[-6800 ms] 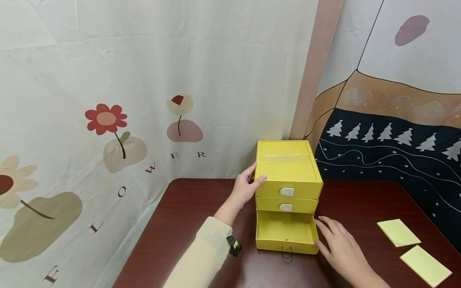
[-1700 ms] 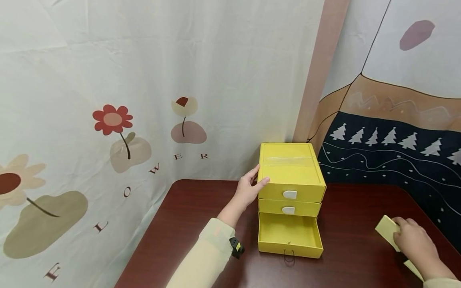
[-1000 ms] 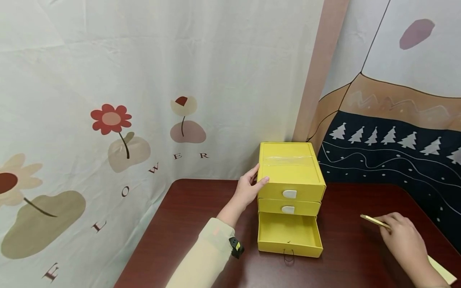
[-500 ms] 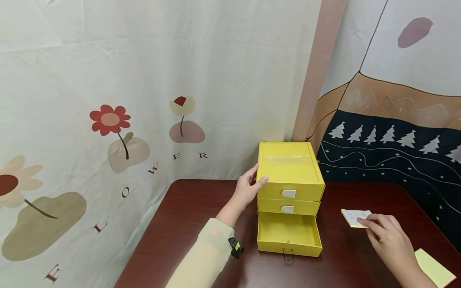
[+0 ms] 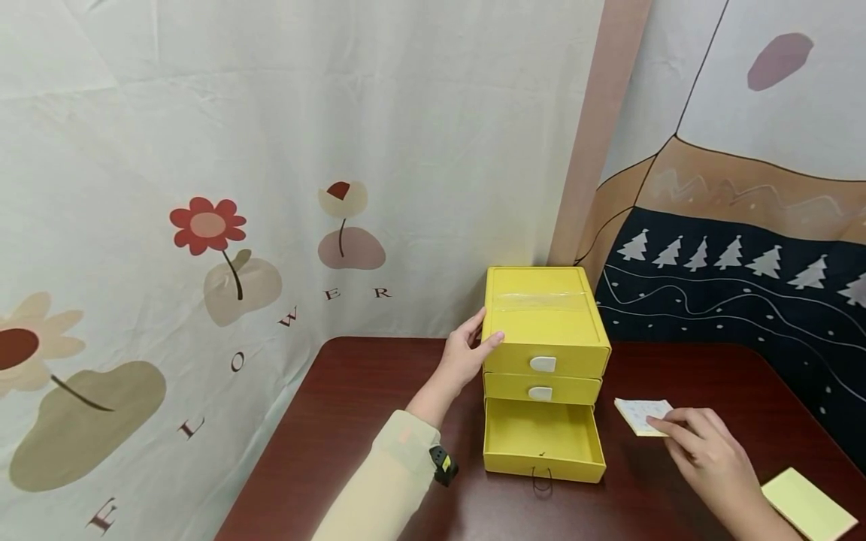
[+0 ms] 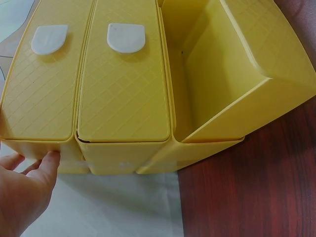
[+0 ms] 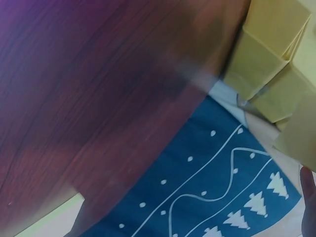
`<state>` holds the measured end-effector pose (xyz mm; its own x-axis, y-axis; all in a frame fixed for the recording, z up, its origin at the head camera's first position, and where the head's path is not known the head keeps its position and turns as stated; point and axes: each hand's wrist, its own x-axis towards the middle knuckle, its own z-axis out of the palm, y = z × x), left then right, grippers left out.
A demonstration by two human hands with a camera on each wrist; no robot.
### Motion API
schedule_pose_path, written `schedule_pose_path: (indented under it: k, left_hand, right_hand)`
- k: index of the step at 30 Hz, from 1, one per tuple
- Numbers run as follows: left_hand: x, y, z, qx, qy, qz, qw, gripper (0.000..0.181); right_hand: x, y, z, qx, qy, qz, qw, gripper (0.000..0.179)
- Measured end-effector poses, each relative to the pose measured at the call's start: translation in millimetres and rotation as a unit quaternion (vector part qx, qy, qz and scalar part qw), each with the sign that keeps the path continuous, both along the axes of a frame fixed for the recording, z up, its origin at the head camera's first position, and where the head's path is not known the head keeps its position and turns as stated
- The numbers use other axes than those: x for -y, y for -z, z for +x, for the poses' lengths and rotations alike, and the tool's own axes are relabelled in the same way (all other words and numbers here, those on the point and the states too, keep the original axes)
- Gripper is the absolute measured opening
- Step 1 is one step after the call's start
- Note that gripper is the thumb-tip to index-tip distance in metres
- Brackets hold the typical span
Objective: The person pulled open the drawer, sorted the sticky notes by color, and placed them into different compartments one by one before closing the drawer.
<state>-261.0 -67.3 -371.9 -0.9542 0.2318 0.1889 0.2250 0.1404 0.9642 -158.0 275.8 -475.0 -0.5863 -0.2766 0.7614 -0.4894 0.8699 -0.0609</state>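
A yellow drawer box (image 5: 546, 308) stands on the table, its bottom drawer (image 5: 541, 432) pulled out and bare inside. My left hand (image 5: 463, 357) rests against the box's left side, thumb at the upper front edge; the left wrist view shows the fingertips (image 6: 49, 160) touching the side wall. To the right of the open drawer, my right hand (image 5: 710, 454) pinches a sticky note pad (image 5: 643, 415) between thumb and fingers, its whitish printed face up. In the right wrist view the pad (image 7: 298, 133) appears at the right edge, with only part of a finger showing.
Another pale yellow sticky note pad (image 5: 808, 503) lies at the table's right, near my right forearm. The two upper drawers, with white tabs (image 5: 542, 364), are closed. A thin dark loop (image 5: 542, 479) hangs at the bottom drawer's front. Printed curtains hang behind the dark red table (image 5: 379, 421).
My right hand has gone from the drawer's edge to the farther sticky note pad, picked it up, turned it and brought it left towards the drawer. The left hand stays on the box.
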Motion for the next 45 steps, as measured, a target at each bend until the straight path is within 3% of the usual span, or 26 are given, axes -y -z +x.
schedule_pose_path:
  k: [10, 17, 23, 45]
  left_hand:
    - [0.1, 0.4, -0.2, 0.004, -0.001, -0.004, 1.0000, 0.065]
    - [-0.1, -0.5, -1.1, 0.002, -0.003, -0.009, 1.0000, 0.064]
    - [0.2, 0.0, -2.0, 0.002, -0.004, -0.006, 1.0000, 0.064]
    - [-0.1, 1.2, -2.2, -0.006, -0.002, -0.006, 1.0000, 0.064]
  right_hand:
    - [18, 3.9, 1.5, -0.006, -0.054, -0.003, 0.9985, 0.057]
    - [31, 11.3, -3.4, -0.048, -0.109, -0.019, 0.9927, 0.049]
    - [41, 16.1, -7.0, -0.050, -0.140, -0.022, 0.9887, 0.045]
    - [71, 29.3, -21.3, -0.043, -0.181, -0.010, 0.9824, 0.045]
